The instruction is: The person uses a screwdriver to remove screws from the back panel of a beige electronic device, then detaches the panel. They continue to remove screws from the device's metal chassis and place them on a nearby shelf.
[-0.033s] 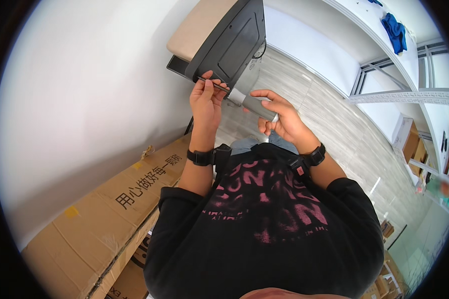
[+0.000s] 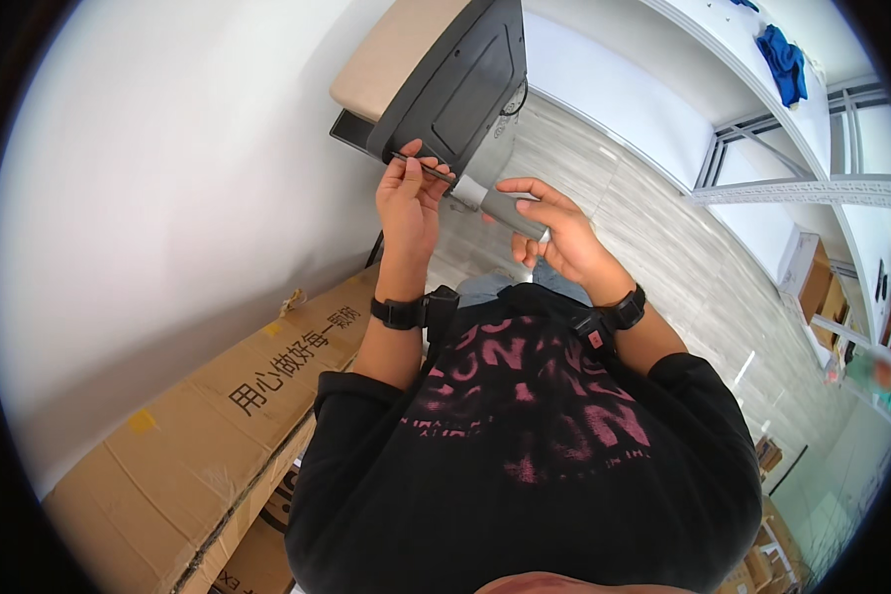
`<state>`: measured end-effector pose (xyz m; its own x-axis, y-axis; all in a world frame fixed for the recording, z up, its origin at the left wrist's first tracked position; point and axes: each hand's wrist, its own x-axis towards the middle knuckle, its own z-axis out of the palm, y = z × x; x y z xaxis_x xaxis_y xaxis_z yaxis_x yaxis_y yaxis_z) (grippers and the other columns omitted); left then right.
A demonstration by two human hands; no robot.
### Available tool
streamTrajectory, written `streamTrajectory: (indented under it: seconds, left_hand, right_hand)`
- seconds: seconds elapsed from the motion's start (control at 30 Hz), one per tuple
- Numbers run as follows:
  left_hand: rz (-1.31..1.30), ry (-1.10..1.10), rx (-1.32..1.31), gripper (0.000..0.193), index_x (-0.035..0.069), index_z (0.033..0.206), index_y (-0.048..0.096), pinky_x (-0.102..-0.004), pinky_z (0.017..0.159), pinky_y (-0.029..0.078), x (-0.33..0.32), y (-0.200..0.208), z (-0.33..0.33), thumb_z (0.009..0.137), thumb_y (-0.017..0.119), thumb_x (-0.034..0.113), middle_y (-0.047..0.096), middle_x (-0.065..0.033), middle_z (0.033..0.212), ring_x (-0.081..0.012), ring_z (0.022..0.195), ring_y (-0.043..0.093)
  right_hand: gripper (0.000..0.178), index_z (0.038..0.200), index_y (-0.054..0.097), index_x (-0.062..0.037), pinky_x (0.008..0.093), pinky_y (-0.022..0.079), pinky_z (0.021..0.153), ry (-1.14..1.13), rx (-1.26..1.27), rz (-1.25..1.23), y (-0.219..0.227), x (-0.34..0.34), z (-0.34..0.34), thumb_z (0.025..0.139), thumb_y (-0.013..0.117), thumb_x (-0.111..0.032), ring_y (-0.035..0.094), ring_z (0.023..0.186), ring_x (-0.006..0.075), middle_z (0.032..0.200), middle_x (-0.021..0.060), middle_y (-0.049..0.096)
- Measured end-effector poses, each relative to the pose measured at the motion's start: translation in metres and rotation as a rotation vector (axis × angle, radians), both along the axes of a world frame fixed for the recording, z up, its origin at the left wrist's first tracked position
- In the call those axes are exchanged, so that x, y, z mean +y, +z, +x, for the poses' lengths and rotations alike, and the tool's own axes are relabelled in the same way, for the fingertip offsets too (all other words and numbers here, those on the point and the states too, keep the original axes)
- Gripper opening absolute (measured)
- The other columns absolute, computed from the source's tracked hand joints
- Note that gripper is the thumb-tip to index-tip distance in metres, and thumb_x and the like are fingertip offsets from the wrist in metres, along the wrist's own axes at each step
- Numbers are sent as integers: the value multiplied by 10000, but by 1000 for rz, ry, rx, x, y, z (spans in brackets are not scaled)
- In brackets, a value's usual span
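Note:
A grey cylindrical electric screwdriver point(image 2: 513, 214) with a pale collar and a long dark shaft slants across the space between my hands. My left hand point(image 2: 412, 203) pinches the dark shaft between thumb and fingers. Around the grey body curls my right hand point(image 2: 564, 236), its index finger stretched along the upper side. Just beyond the shaft stands a boxy unit with a black panel point(image 2: 455, 94) and a beige side point(image 2: 391, 49). The shaft overlaps the panel's lower edge in view; whether it touches the panel, I cannot tell.
A long cardboard box point(image 2: 188, 426) lies on the left, along the white wall point(image 2: 168, 198). Grey flooring point(image 2: 604, 198) stretches away to the right. White shelving point(image 2: 802, 193) with metal rails stands farther right, with blue cloth point(image 2: 784, 67) on it. A black cable point(image 2: 517, 102) hangs by the unit.

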<state>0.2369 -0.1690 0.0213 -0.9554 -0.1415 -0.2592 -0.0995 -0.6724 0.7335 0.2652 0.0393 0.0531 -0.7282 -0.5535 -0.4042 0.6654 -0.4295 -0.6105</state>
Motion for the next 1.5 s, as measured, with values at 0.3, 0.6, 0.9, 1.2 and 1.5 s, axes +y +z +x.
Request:
streamTrajectory:
  seconds: [0.3, 0.6, 0.9, 1.2, 1.5]
  left_hand:
    - [-34, -69, -40, 206, 20, 1073, 535, -291, 683, 545, -6, -15, -2, 939, 530, 177, 630, -74, 855, -176, 756, 634]
    - [37, -34, -35, 228, 8, 1111, 530, -289, 692, 544, -2, -3, -1, 944, 518, 162, 634, -76, 865, -175, 755, 634]
    - [-18, -40, -14, 217, 5, 1081, 553, -305, 691, 547, -4, -3, -3, 947, 511, 171, 628, -74, 836, -170, 752, 630]
    - [-73, -50, -101, 215, 4, 1064, 562, -275, 666, 540, -7, 2, -1, 951, 505, 178, 622, -62, 831, -152, 728, 622]
    - [-61, -56, -34, 265, 7, 1159, 537, -304, 740, 533, -7, -4, 1, 961, 477, 172, 620, -63, 868, -165, 772, 616]
  right_hand:
    - [416, 1236, 476, -51, 224, 474, 620, -183, 529, 374, -13, -12, 7, 834, 568, 2, 579, 742, 114, 1155, 78, 548]
    - [403, 1267, 455, -72, 231, 477, 662, -57, 201, 249, -2, -5, 4, 872, 532, -51, 558, 864, 131, 1121, 73, 535]
    - [338, 1237, 474, -74, 242, 485, 627, -5, -5, 48, -2, -1, 3, 907, 502, -141, 576, 839, 153, 1115, 75, 535]
    - [346, 1227, 477, -58, 278, 497, 616, -38, 370, 369, -10, -8, 10, 897, 519, -153, 582, 796, 154, 1082, 75, 530]
    - [334, 1208, 504, -34, 312, 533, 732, 27, -35, 96, -12, 1, 4, 877, 530, -74, 603, 909, 183, 1083, 101, 537]
